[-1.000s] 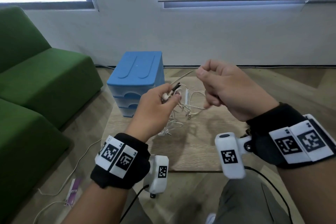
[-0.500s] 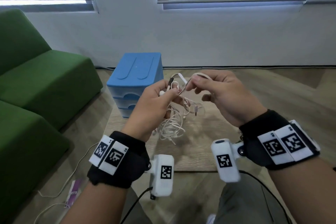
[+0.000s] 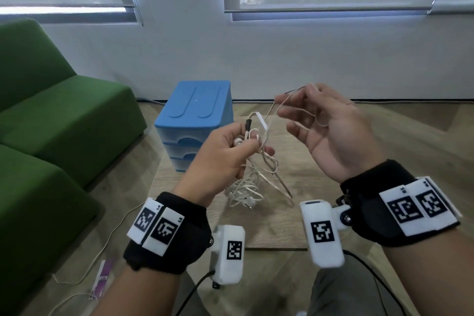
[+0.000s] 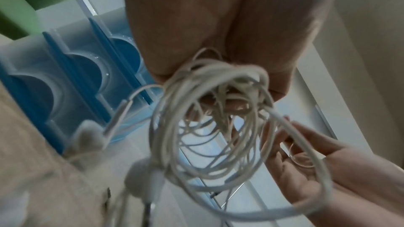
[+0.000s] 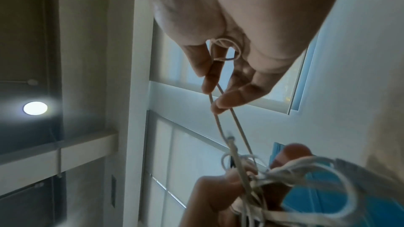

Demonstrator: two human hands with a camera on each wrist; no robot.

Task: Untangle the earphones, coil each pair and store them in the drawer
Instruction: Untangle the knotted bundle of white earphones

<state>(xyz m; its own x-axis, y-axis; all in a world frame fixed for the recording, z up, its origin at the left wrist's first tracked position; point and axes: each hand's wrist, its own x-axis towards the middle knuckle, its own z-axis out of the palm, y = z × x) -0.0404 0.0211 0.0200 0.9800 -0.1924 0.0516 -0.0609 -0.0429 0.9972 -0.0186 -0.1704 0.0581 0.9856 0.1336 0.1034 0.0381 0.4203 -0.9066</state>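
My left hand [image 3: 250, 142] grips a tangle of white earphones [image 3: 246, 187] above the wooden table; loops and an earbud hang below the fist [image 4: 214, 127]. A thin beige cable [image 3: 269, 115] runs up from the tangle to my right hand [image 3: 279, 106]. That hand is raised to the right, its other fingers spread. In the right wrist view the cable is pinched between thumb and finger [image 5: 220, 104] and looped round a finger. The blue drawer unit [image 3: 197, 108] stands behind the hands with its drawers closed.
The low wooden table [image 3: 256, 226] carries the drawer unit at its far left. A green sofa [image 3: 64, 123] stands to the left. On the floor lie a white cord and a purple packet [image 3: 102, 277]. A white wall with windows is behind.
My right hand reached in to the tangle, then drew up and to the right with a beige strand, its fingers spreading. The left hand kept its grip and barely moved.
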